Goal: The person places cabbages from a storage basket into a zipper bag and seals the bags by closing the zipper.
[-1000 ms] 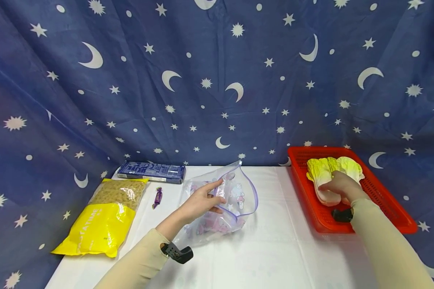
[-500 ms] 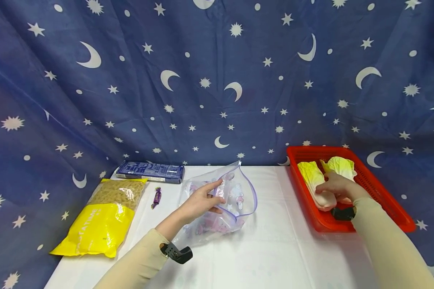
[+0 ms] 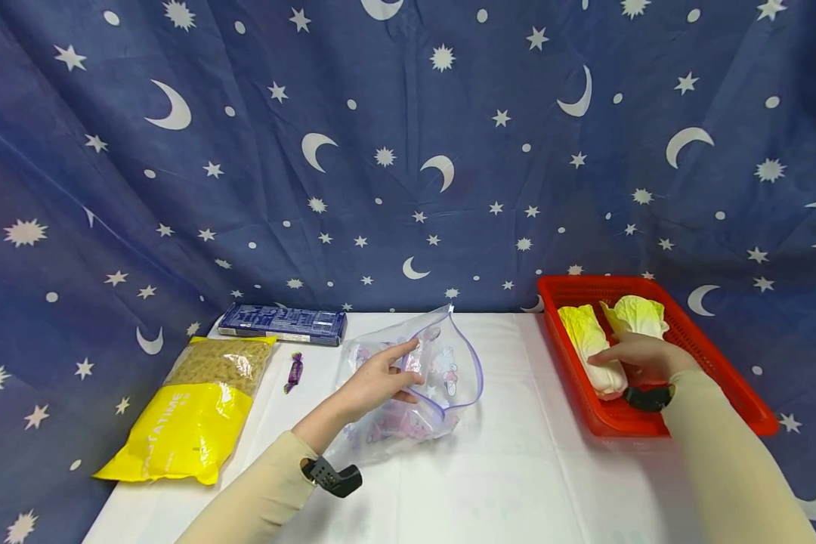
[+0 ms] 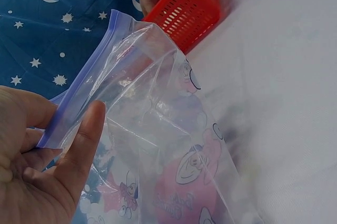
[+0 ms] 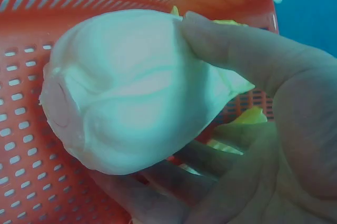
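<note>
In the head view, a small napa cabbage [image 3: 588, 340] with yellow-green leaf tips lies along the left side of the red basket [image 3: 580, 400]. My right hand [image 3: 642, 357] grips it, thumb on top and fingers curled beneath its white base [image 5: 121, 87], as the right wrist view shows. Beside it lies a second napa cabbage [image 3: 638, 317], partly hidden by the hand. At the middle of the table, a clear printed zip bag [image 3: 449, 366] stands with its purple-edged mouth spread. My left hand [image 3: 378, 380] holds the bag's purple zip edge [image 4: 79, 84] between thumb and fingers.
A yellow pasta bag [image 3: 187, 431] lies at the left of the white table [image 3: 510, 483]. Behind it is a flat dark-blue box [image 3: 285, 323], with a purple-wrapped candy [image 3: 295, 372] nearby. A star-patterned blue curtain [image 3: 381, 181] hangs behind the table.
The gripped napa cabbage has shifted left in the basket, apart from the other one, and my right hand now reaches further around it. My left hand and the bag have stayed put.
</note>
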`<move>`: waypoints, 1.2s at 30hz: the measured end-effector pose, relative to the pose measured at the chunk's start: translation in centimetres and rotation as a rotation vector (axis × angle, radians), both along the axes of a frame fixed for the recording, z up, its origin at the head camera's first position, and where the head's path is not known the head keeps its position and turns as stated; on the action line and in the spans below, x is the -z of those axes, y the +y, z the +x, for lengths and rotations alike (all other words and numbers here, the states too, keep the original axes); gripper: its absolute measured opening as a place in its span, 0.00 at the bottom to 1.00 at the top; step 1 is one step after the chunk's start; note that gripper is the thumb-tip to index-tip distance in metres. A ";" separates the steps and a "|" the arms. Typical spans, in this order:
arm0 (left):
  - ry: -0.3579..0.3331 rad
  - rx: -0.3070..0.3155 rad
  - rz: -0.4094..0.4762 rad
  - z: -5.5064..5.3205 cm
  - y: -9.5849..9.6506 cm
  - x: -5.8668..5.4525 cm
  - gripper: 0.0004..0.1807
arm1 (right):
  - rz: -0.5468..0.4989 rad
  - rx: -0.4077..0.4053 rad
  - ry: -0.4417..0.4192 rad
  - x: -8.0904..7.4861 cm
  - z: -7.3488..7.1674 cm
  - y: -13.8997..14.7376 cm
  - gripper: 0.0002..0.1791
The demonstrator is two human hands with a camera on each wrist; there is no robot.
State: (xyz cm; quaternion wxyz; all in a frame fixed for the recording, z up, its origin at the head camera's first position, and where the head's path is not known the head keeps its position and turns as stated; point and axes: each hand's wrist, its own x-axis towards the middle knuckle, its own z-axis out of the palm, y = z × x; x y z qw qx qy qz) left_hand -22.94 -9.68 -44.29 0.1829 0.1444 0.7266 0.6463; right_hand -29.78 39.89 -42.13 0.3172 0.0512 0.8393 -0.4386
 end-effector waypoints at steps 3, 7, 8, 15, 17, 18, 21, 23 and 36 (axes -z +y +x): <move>-0.001 0.001 -0.006 0.0 0.0 0.1 0.39 | -0.037 0.009 -0.049 0.4 -0.3 0.6 0.57; -0.001 0.004 -0.013 0.0 0.0 0.1 0.39 | -0.050 0.020 -0.091 0.9 -1.0 0.9 0.59; -0.002 0.003 -0.013 0.0 0.0 0.1 0.39 | -0.061 0.024 -0.099 1.0 -1.1 0.9 0.59; 0.002 0.003 -0.003 0.0 0.1 0.0 0.39 | -0.100 0.042 -0.110 0.8 -1.3 0.4 0.60; 0.002 0.004 -0.004 0.0 0.2 0.0 0.39 | -0.096 0.042 -0.107 0.8 -1.3 0.4 0.59; 0.002 0.004 -0.006 0.0 0.2 0.0 0.39 | -0.095 0.044 -0.107 0.8 -1.2 0.3 0.59; 0.000 0.006 -0.012 0.0 0.2 0.1 0.39 | -0.090 0.050 -0.107 1.0 -1.1 0.3 0.59; -0.002 0.009 -0.013 -0.1 0.2 0.1 0.39 | -0.099 0.060 -0.109 1.1 -1.1 0.3 0.57; -0.005 0.011 -0.005 -0.2 0.2 0.2 0.39 | -0.192 0.060 -0.026 0.3 -0.8 0.3 0.57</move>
